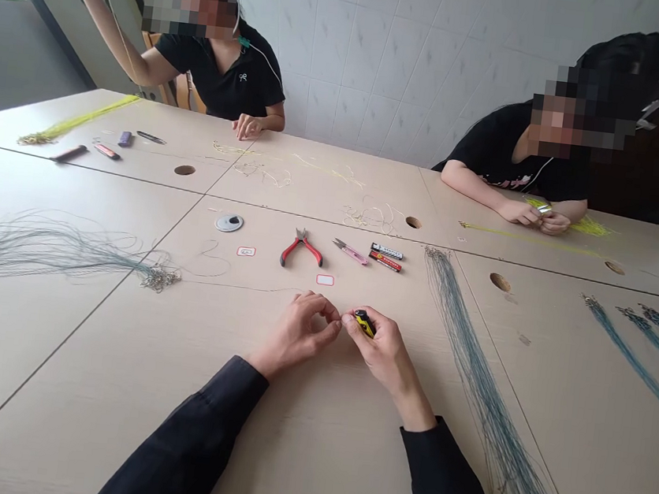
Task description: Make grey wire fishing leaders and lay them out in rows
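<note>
My left hand (300, 331) and my right hand (382, 350) rest together on the beige table (308, 435), fingertips almost touching. The right hand's fingers are wrapped round a small yellow and black tool (364, 322). The left hand is pinched at the fingertips, and what it pinches is too small to name. A thin thread (242, 286) runs left from the hands across the table.
Beyond my hands lie red-handled pliers (301, 249), pink snips (350, 251), two small tubes (386, 257) and a round disc (228, 223). Grey-blue cord bundles lie at left (37, 249) and right (485, 392). Two people in black sit across the table, handling yellow cord (590, 226).
</note>
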Motion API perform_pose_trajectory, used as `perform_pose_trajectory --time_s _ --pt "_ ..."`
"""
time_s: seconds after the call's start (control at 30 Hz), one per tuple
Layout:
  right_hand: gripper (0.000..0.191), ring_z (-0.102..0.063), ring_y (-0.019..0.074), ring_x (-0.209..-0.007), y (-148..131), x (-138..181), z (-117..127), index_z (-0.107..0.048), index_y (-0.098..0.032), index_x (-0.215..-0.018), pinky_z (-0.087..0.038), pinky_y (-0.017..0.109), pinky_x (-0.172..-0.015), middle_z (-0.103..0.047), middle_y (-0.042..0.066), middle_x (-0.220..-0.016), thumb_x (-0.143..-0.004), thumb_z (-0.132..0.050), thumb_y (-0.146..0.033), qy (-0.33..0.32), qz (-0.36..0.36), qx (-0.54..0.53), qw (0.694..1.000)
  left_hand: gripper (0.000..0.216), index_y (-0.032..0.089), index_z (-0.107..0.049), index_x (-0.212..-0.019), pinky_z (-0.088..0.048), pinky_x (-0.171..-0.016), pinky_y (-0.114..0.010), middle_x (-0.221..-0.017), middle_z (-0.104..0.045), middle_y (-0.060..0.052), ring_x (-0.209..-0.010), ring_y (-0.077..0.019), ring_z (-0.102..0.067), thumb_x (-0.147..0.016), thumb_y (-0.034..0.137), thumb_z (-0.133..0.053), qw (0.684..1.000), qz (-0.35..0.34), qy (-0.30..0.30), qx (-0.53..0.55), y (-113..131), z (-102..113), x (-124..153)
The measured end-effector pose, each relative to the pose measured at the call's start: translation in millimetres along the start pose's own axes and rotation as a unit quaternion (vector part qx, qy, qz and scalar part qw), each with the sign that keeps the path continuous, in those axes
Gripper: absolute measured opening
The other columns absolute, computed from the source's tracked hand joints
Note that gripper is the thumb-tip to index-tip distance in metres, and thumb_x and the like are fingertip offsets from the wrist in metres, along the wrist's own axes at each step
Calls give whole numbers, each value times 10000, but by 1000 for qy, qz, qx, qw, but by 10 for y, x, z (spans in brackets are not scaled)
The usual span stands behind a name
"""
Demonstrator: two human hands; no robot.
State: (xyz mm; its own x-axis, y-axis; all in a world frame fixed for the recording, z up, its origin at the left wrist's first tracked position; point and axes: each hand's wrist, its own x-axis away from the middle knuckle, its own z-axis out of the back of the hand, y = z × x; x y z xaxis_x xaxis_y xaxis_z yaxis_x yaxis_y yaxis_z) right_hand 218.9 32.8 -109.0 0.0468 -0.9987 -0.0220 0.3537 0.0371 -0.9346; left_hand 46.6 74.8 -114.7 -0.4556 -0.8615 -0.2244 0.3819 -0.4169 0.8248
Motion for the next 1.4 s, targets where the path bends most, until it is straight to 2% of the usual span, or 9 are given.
perform_pose_trajectory --time_s 0.27,0.53,0.8,0.93,1.1,1.23,1.4 --pt "300 -535 146 -743 16 -13 7 -636 -178 -888 -409 235 -694 -635 15 -821 -927 -528 -455 16 18 23 999 88 208 -617 -786 -411 -846 -356 -807 -662 -3 -785 -169 -562 -845 263 -581 1000 3 2 -5 -9 -1 -8" --pt "303 -499 132 -692 -8 -6 8 -633 -174 -847 -387 227 -651 -603 -1 -759 -918 -540 -454 17 15 35 999 80 204 -605 -781 -415 -847 -357 -824 -667 -8 -791 -170 -571 -840 252 -578 1000 -2 4 0 -12 1 -8" --pt "312 -453 130 -663 -25 5 -1 -602 -162 -803 -363 234 -612 -553 3 -727 -911 -530 -446 16 -19 24 999 62 205 -576 -768 -419 -834 -337 -821 -652 1 -802 -162 -579 -830 195 -571 1000 -23 12 8 -4 1 -4" --pt "318 -372 113 -607 -40 8 -4 -566 -164 -751 -311 237 -559 -460 -19 -660 -900 -536 -443 14 -38 15 999 59 209 -578 -771 -433 -828 -334 -826 -656 -7 -799 -167 -584 -823 188 -561 999 -35 8 -3 -11 -12 -2" --pt "390 -266 102 -569 -34 1 -12 -410 -190 -648 -232 247 -506 -296 -43 -609 -881 -557 -467 27 -52 -4 998 92 216 -589 -771 -426 -836 -326 -819 -665 -3 -801 -161 -587 -816 144 -553 997 -73 22 -25 -5 -32 -5" --pt "343 -306 107 -586 -16 -8 -9 -522 -175 -724 -264 240 -526 -358 -37 -629 -898 -548 -470 29 -31 1 999 84 214 -583 -796 -418 -828 -320 -813 -653 2 -792 -153 -581 -834 151 -542 996 -78 32 -30 -11 -33 0" --pt "297 -404 122 -642 -8 -8 6 -616 -172 -857 -334 229 -595 -512 -10 -710 -928 -519 -443 35 17 15 999 47 213 -582 -848 -410 -861 -330 -853 -647 0 -836 -159 -581 -862 198 -540 998 -46 32 -25 -15 -16 9"
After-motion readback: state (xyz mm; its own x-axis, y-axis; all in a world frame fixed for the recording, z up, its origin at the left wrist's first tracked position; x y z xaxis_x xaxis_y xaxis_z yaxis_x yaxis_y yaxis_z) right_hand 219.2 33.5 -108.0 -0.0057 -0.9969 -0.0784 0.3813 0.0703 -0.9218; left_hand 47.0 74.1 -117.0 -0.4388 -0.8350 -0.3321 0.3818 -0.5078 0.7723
